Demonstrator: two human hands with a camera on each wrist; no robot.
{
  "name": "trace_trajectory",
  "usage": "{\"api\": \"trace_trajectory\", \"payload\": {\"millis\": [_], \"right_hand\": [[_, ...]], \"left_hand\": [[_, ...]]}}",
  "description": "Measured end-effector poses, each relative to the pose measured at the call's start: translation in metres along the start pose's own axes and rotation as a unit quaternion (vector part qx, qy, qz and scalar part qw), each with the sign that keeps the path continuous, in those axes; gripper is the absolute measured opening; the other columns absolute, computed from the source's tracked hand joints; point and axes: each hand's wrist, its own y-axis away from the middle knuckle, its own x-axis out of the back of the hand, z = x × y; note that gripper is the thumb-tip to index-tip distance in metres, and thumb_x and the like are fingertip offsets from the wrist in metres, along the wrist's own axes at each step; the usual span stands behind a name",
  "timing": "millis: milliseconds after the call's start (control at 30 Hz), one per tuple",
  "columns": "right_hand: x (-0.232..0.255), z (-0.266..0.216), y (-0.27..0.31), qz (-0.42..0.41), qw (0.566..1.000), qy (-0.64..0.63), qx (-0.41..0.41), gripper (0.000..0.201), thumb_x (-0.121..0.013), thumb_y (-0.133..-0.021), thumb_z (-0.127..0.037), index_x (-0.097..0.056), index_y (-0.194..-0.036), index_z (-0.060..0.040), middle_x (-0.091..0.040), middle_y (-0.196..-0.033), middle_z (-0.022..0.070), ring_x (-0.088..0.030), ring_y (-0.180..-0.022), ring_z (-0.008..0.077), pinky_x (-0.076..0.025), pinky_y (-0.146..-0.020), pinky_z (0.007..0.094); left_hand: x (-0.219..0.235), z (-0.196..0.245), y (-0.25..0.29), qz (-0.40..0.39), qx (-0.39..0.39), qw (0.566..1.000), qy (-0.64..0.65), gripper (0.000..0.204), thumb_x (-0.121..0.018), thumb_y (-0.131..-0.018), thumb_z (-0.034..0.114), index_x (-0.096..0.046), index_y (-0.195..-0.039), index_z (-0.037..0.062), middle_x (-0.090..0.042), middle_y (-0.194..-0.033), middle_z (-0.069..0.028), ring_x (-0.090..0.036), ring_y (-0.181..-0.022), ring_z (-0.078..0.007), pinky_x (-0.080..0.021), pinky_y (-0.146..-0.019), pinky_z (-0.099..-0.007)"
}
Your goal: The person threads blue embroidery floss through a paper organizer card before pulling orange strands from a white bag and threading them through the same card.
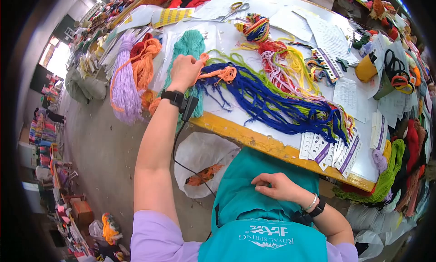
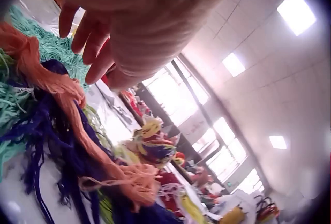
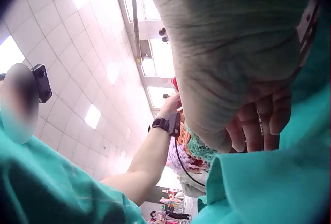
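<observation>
My left hand (image 1: 185, 73) is over a teal yarn hank (image 1: 190, 41) on the table edge. Its fingers (image 2: 93, 43) are loosely bent with nothing visible between them, close above the yarn in the left wrist view. Just right of that hand, an orange yarn tie (image 1: 220, 74) wraps the head of a dark blue yarn bundle (image 1: 277, 98). Bright green strands (image 1: 236, 59) run beside the blue ones. In front of the teal apron (image 1: 254, 189), my right hand (image 1: 279, 188) hangs with relaxed fingers and holds nothing; the right wrist view shows its palm.
Lilac yarn (image 1: 126, 80) and orange yarn (image 1: 146, 64) hang at the left corner. Scissors (image 1: 237, 8) and papers lie at the back. Purple-striped punched cards (image 1: 334, 150) sit along the front edge. A white bag (image 1: 200, 153) with orange scraps stands below the table.
</observation>
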Motion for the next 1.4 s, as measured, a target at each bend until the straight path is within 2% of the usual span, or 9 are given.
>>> {"api": "trace_trajectory", "payload": {"millis": [133,233,367,600,733,900,1100,1233,1400], "right_hand": [[0.002,0.008,0.017,0.035,0.999,-0.023,-0.008,0.027,-0.063,-0.091,-0.021,-0.064,-0.113,-0.0062,-0.072,-0.09,0.0077,-0.068,-0.08,0.0205,-0.053,-0.073,0.0329],[0.001,0.017,0.022,0.055,0.998,-0.033,-0.006,0.027,-0.062,-0.091,-0.021,-0.064,-0.113,-0.0061,-0.071,-0.089,0.008,-0.068,-0.08,0.0216,-0.053,-0.074,0.0333],[0.005,0.015,0.025,0.05,0.998,-0.036,-0.012,0.027,-0.062,-0.091,-0.022,-0.064,-0.113,-0.0064,-0.071,-0.09,0.0087,-0.068,-0.082,0.0217,-0.053,-0.076,0.0332],[0.016,-0.021,0.008,0.099,0.991,-0.056,0.065,0.022,-0.065,-0.09,-0.017,-0.067,-0.109,-0.0056,-0.07,-0.089,0.0084,-0.066,-0.081,0.0157,-0.052,-0.073,0.0296],[0.022,-0.056,-0.026,0.218,0.944,-0.15,0.196,0.03,-0.064,-0.091,-0.016,-0.062,-0.118,-0.0041,-0.067,-0.111,0.0051,-0.061,-0.091,0.0097,-0.05,-0.073,0.0251],[0.011,-0.101,-0.032,0.122,0.895,-0.322,0.285,0.033,-0.063,-0.093,-0.014,-0.058,-0.123,-0.0016,-0.063,-0.118,0.0057,-0.06,-0.097,0.0117,-0.05,-0.082,0.0272],[0.013,-0.077,0.01,0.153,0.909,-0.324,0.214,0.023,-0.055,-0.099,-0.011,-0.06,-0.117,0.0018,-0.065,-0.092,0.0024,-0.062,-0.084,0.0096,-0.051,-0.079,0.0244],[0.007,-0.073,0.028,0.201,0.888,-0.358,0.205,0.023,-0.051,-0.101,-0.015,-0.061,-0.116,-0.0004,-0.063,-0.085,0.0019,-0.058,-0.073,0.0065,-0.047,-0.065,0.0209],[0.005,-0.063,0.033,0.249,0.845,-0.428,0.202,0.021,-0.049,-0.102,-0.018,-0.063,-0.108,-0.0034,-0.056,-0.066,0.0006,-0.038,-0.048,0.0037,-0.028,-0.044,0.0189]], "left_hand": [[-0.016,0.014,-0.008,-0.051,0.049,0.99,-0.125,0.036,-0.064,-0.081,0.041,-0.076,-0.082,0.0065,-0.072,-0.092,-0.0151,-0.068,-0.09,-0.0357,-0.053,-0.076,-0.0474],[-0.032,-0.009,-0.019,-0.041,0.072,0.996,-0.041,0.036,-0.065,-0.08,0.042,-0.076,-0.081,0.0067,-0.072,-0.094,-0.0152,-0.068,-0.089,-0.0346,-0.052,-0.074,-0.0468],[0.0,-0.024,0.003,-0.005,0.077,0.909,0.409,0.026,-0.067,-0.089,0.026,-0.072,-0.092,0.0013,-0.07,-0.089,-0.006,-0.064,-0.08,-0.0179,-0.049,-0.07,-0.0339],[0.111,0.006,0.097,-0.067,0.087,0.781,0.615,0.013,-0.062,-0.096,0.019,-0.065,-0.094,0.0064,-0.062,-0.077,0.0004,-0.06,-0.069,-0.0068,-0.051,-0.067,-0.0235],[0.14,0.063,0.169,-0.134,0.064,0.784,0.603,0.017,-0.058,-0.098,0.019,-0.063,-0.097,0.0032,-0.062,-0.076,-0.0012,-0.059,-0.063,-0.0078,-0.049,-0.06,-0.0214],[0.137,0.131,0.235,-0.246,0.01,0.806,0.538,0.015,-0.056,-0.098,0.015,-0.062,-0.098,0.0005,-0.062,-0.073,-0.0022,-0.056,-0.06,-0.0064,-0.045,-0.055,-0.0197],[0.117,0.147,0.263,-0.249,-0.079,0.797,0.545,0.015,-0.059,-0.098,0.013,-0.063,-0.104,-0.0005,-0.065,-0.084,-0.0016,-0.051,-0.065,-0.0007,-0.041,-0.054,-0.0186],[0.11,0.161,0.272,-0.349,-0.028,0.75,0.561,0.016,-0.058,-0.098,0.012,-0.062,-0.107,-0.0007,-0.065,-0.086,-0.0004,-0.056,-0.074,-0.0033,-0.045,-0.062,-0.019],[0.096,0.155,0.258,-0.28,-0.085,0.826,0.481,0.022,-0.059,-0.097,0.019,-0.066,-0.098,-0.002,-0.065,-0.086,-0.0016,-0.058,-0.079,-0.0083,-0.047,-0.071,-0.0248]]}}
